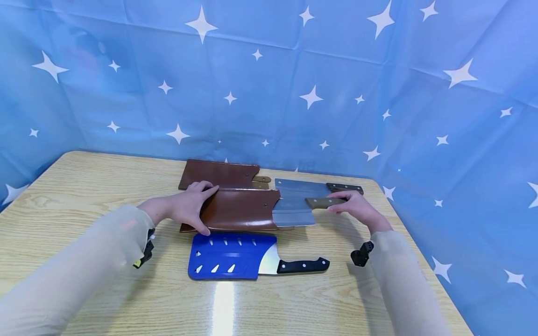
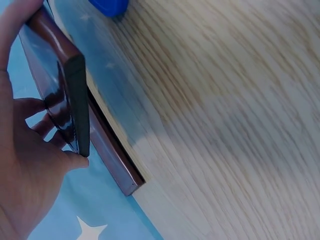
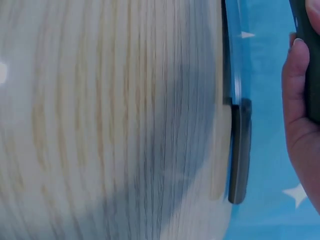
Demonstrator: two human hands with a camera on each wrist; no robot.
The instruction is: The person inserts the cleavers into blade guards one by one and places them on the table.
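My left hand (image 1: 185, 206) holds the left end of a glossy brown knife sheath (image 1: 239, 210), spanning it from edge to edge. In the left wrist view the sheath's end (image 2: 77, 107) is raised above the table, fingers and thumb around it. A cleaver (image 1: 295, 218) points left at the sheath's right opening, its front edge hidden there. Its olive-brown handle (image 1: 318, 203) is gripped by my right hand (image 1: 356, 206). The right wrist view shows the dark handle (image 3: 313, 75) in the curled fingers (image 3: 296, 70), off the table.
Behind lie another brown sheath (image 1: 220, 174) with a strap and a second cleaver (image 1: 302, 187) with a dark handle (image 3: 241, 155). Nearer me, a black-handled cleaver (image 1: 303, 266) sits in a blue slotted cover (image 1: 231, 255). A starry blue curtain (image 1: 269, 84) borders the wooden table (image 1: 294, 303).
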